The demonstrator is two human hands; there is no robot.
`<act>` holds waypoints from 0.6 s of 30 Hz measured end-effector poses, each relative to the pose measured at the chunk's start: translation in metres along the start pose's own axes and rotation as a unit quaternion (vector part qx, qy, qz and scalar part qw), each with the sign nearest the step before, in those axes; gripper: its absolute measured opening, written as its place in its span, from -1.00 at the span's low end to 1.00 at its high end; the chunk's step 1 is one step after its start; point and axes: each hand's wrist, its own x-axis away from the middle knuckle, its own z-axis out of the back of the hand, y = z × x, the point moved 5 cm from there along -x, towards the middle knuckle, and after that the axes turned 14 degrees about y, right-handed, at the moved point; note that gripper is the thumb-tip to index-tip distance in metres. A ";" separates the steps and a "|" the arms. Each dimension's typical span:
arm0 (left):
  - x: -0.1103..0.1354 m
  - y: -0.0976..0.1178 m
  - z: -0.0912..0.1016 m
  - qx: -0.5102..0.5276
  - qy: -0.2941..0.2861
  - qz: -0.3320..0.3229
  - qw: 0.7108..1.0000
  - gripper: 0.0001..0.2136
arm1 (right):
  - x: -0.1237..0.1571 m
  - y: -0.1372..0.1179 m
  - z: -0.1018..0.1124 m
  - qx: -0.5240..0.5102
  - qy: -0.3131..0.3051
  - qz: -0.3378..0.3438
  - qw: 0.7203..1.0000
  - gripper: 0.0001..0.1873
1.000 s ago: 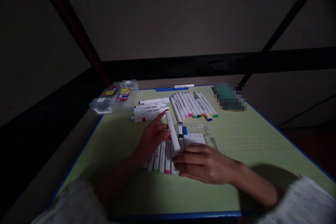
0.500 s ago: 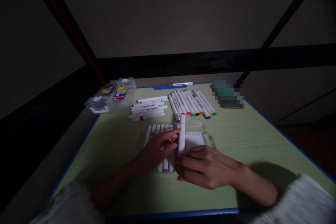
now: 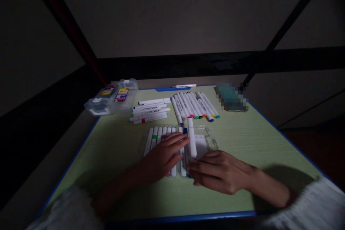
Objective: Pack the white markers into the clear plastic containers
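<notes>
My right hand is closed around the lower end of a white marker, held tilted up over a clear plastic tray. With its fingers stretched out, my left hand lies over the markers in the tray, its fingertips near the held marker; whether they touch it I cannot tell. A row of white markers fills the left side of the tray, partly hidden by that hand. Just left of the held marker lies one with a dark blue band. A white panel shows in the tray's right side.
Several markers lie stacked sideways behind the tray, and a fanned row of markers sits beside them. One marker rests at the table's far edge. A clear case stands back left; a pixelated greenish object lies back right.
My right hand and the marker have shifted slightly right, and the marker's upper end now leans left. My left fingers have straightened. A dark-blue-banded marker now shows between the hands.
</notes>
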 end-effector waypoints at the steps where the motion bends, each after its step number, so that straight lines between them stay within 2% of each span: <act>1: 0.001 0.000 -0.001 -0.014 -0.006 -0.004 1.000 -0.55 | -0.001 -0.001 0.001 -0.004 0.002 0.001 1.000 -0.84; 5: 0.002 0.002 -0.005 -0.058 -0.025 -0.023 0.998 -0.56 | -0.003 -0.005 0.001 -0.010 -0.002 0.007 1.000 -0.83; 12: 0.003 0.005 -0.005 -0.087 -0.030 -0.046 0.995 -0.59 | 0.003 -0.005 -0.006 -0.004 -0.062 -0.012 0.998 -0.82; 18: 0.003 0.005 -0.007 -0.099 -0.032 -0.051 0.993 -0.58 | -0.002 -0.003 -0.001 -0.019 -0.033 -0.037 0.999 -0.79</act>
